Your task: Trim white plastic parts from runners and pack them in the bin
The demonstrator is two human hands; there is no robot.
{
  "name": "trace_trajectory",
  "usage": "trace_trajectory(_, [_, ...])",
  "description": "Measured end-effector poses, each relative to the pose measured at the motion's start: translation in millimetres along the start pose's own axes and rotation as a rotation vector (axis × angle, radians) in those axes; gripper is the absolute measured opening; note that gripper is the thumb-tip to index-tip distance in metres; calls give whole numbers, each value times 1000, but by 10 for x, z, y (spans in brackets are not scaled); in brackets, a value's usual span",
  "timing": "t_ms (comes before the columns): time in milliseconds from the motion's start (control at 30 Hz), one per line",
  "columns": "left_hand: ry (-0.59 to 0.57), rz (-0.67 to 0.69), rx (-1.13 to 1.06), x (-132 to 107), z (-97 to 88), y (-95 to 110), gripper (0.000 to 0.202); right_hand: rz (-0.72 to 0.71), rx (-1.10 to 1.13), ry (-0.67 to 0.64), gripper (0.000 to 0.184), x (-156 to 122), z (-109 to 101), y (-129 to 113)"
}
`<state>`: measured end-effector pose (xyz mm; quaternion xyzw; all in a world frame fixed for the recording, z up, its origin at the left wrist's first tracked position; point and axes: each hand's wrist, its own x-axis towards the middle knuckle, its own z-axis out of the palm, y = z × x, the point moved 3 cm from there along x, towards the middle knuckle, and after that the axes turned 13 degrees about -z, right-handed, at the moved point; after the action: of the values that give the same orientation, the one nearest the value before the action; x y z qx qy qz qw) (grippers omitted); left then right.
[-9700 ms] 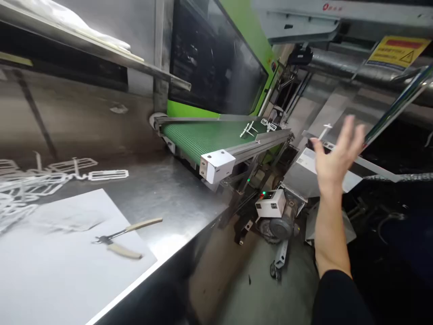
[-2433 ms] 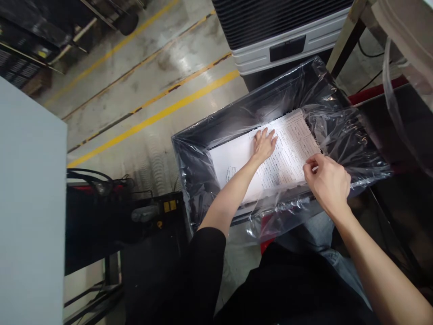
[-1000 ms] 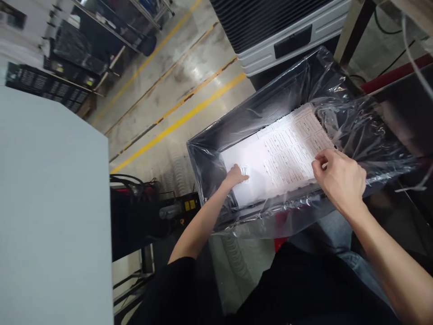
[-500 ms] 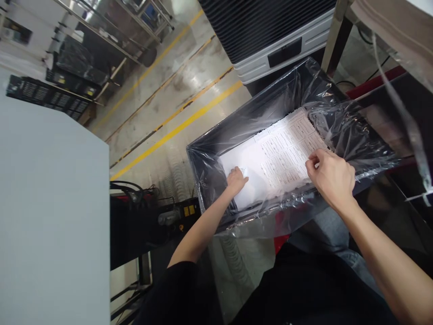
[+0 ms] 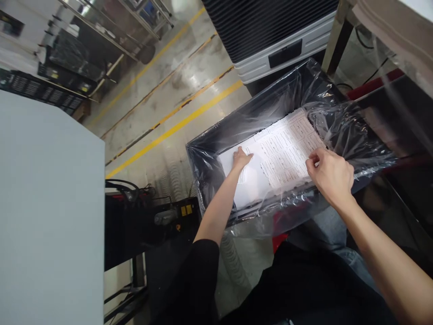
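A black crate (image 5: 233, 115) lined with clear plastic film (image 5: 352, 124) stands before me. Inside lies a white sheet (image 5: 259, 174), its right half covered by rows of thin, pale pieces with dark line edges (image 5: 282, 151). My left hand (image 5: 241, 159) rests on the sheet's left part, thumb and fingers apart. A small lined piece (image 5: 241, 177) lies just below it, and more lines show beside its fingertips. My right hand (image 5: 331, 175) is closed in a pinch over the sheet's lower right edge; whatever it may hold is hidden.
A light grey panel (image 5: 50, 203) fills the left side. Behind the crate stands a grey case with a black ribbed top (image 5: 270, 27). Yellow lines (image 5: 176, 128) cross the floor. Racks (image 5: 111, 40) stand at upper left. Cables (image 5: 126, 183) lie left of the crate.
My left hand has moved up and slightly right across the sheet, uncovering a small lined piece below it. My right hand has stayed nearly still, pinched.
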<state>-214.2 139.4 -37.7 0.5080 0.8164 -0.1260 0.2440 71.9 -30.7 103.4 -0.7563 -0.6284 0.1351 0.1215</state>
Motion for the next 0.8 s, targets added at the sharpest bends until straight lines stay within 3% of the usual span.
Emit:
trace_trajectory(267, [-28, 31, -95, 0, 252, 263, 51, -4, -3, 12, 24, -7, -16, -4])
trace_trajectory(533, [-47, 53, -93, -82, 326, 379, 51, 2, 8, -4, 23, 1, -2, 12])
trace_trajectory(667, [-61, 75, -49, -134, 307, 399, 52, 0, 7, 3, 22, 1, 8, 19])
trace_trajectory(800, [-72, 78, 34, -94, 104, 269, 55, -3, -6, 8, 22, 3, 1, 8])
